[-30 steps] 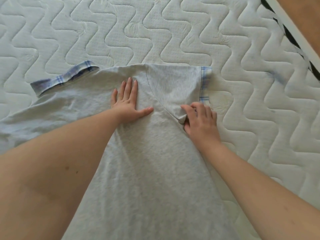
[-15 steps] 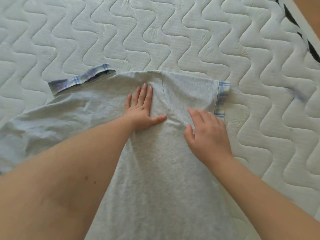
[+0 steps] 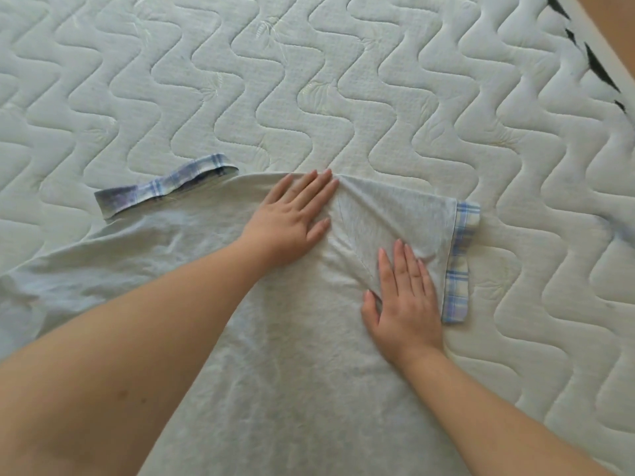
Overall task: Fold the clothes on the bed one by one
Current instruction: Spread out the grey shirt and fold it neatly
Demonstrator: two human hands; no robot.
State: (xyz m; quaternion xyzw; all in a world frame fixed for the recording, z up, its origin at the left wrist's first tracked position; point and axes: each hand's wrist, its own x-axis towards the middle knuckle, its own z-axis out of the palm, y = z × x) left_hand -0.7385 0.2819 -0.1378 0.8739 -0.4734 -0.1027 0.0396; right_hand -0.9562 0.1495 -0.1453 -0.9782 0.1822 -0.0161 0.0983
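1. Head view: a grey shirt point(image 3: 281, 355) lies spread on the mattress point(image 3: 378, 97), running from the near edge up to about the middle of the bed, its body toward the person.
2. The left hand point(image 3: 292, 214) lies flat on the shirt near its top edge, fingers straight and together, pressing the cloth down and holding nothing.
3. The right hand point(image 3: 405, 300) is flat too, fingers straight, palm on the sleeve point(image 3: 395, 214), which is folded over the body of the shirt. Neither hand is curled round anything.
4. The sleeve ends in a plaid cuff point(image 3: 458, 266) at the right edge of the shirt, just beside the right hand. A matching plaid collar point(image 3: 161, 183) pokes out at the top left, apart from both hands.
5. The cloth looks like thin, soft jersey: light and limp, and I'd expect it to wrinkle rather than hold a crease. Small puckers show between the two hands and on the left part.
6. It should grip the quilted mattress a bit, so I'd lift it rather than drag it.
7. For the next fold, I'd pinch the side edge or the shoulder and the hem, not the middle, where it would only bunch.
8. The left side is still unfolded and partly hidden under the forearm.
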